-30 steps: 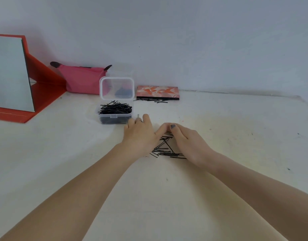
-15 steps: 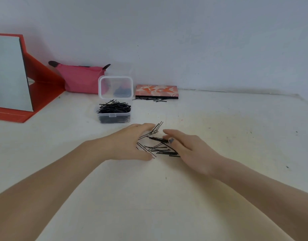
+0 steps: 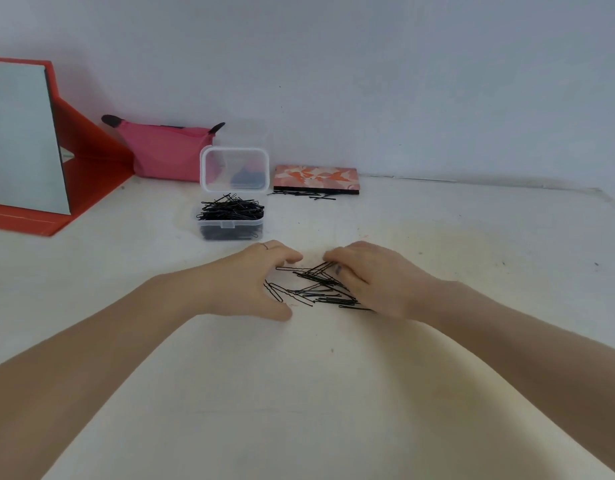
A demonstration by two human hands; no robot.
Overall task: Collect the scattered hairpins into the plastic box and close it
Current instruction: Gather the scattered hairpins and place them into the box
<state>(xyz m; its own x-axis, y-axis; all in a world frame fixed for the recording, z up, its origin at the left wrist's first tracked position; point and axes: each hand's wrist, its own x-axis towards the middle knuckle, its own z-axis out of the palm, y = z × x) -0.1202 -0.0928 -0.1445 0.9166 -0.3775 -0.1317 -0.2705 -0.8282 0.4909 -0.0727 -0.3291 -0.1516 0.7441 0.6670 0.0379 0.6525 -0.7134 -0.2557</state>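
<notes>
A loose pile of black hairpins [image 3: 316, 289] lies on the white table between my hands. My left hand [image 3: 247, 278] cups the pile's left side, fingers curled over the far edge and thumb on the table at the near edge. My right hand [image 3: 382, 278] curls over the pile's right side, its fingertips and thumb pinching pins at the far end. The clear plastic box [image 3: 231, 226] stands just beyond my left hand, heaped with hairpins, its lid [image 3: 234, 169] hinged open and upright. A few more hairpins [image 3: 306, 195] lie in front of the patterned case.
A flat orange-patterned case [image 3: 316, 178] lies by the wall right of the box. A pink pouch [image 3: 164, 150] sits behind the box, and a red-framed standing mirror [image 3: 25, 143] is at far left. The wall runs along the table's back edge.
Both hands have gone from flat sweeping to curling in around the pile. The pins have been drawn closer together between them.
</notes>
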